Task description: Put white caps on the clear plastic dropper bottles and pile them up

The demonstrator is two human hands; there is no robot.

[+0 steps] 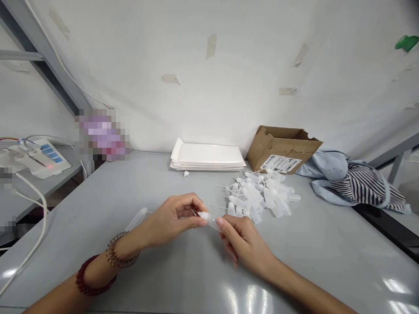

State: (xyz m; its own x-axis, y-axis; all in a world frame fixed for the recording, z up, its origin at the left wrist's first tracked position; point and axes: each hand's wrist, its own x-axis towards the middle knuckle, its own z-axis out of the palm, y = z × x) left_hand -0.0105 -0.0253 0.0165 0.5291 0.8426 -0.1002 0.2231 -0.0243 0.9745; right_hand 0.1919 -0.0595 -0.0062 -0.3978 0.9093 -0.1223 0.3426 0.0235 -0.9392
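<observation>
In front of me, above the grey table, my left hand (pixel 178 219) pinches the white cap (pixel 204 215) of a small translucent squeeze bottle (pixel 214 223). Thumb and fingers of my right hand (pixel 244 242) are closed on the bottle's body, most of which they hide. A thin pale strand shows near the cap. Just right of my hands lies a loose pile of similar translucent bottles (pixel 257 194), some with thin white strands. Another bottle (pixel 136 219) lies on the table behind my left wrist, partly hidden. One loose white cap (pixel 186 174) rests farther back.
A stack of white padded envelopes (pixel 207 153) lies against the wall. An opened cardboard box (pixel 281 148) stands to its right, beside blue and striped cloth (pixel 363 183). At left, a power strip (pixel 49 159) sits on a lower surface, and a white cable (pixel 44 218) runs along the table's edge.
</observation>
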